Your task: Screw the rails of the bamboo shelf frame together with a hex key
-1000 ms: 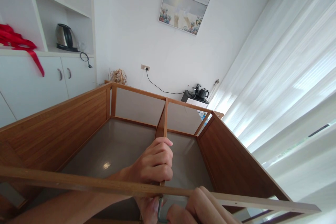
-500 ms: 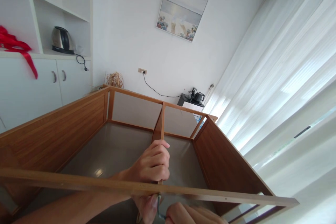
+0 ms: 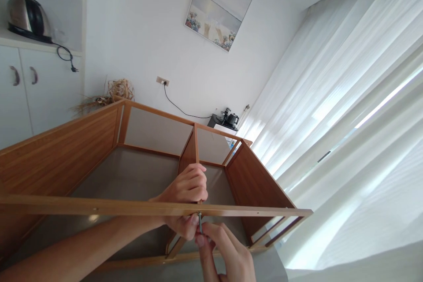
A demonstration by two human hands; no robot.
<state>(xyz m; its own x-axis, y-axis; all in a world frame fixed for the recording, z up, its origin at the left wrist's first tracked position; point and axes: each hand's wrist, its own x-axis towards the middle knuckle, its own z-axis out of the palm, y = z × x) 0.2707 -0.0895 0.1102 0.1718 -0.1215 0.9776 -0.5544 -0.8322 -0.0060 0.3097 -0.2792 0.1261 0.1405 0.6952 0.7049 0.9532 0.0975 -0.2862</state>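
In the head view a wooden frame with side panels stands around a grey base, and its near rail [image 3: 132,207] runs across in front of me. My left hand [image 3: 187,187] reaches under this rail and is wrapped round the near end of the middle wooden divider [image 3: 188,152]. Its thumb shows below the rail, close to the hex key. With thumb and fingers, my right hand [image 3: 228,249] pinches a metal hex key [image 3: 200,221], whose upper end meets the rail where the divider joins it. Part of the key is hidden by my fingers.
A side panel [image 3: 257,180] closes the right, another panel [image 3: 66,150] the left. Beyond stand dried plants [image 3: 122,89] and a small dark-topped cabinet [image 3: 214,121] with a black kettle. A steel kettle [image 3: 26,15] sits on the left shelf; white curtains [image 3: 330,97] hang at right.
My view has shifted, so the frame's near rail sits higher. The hex key has turned, and my right hand has come in from the right to just below the joint. My left hand keeps its grip.
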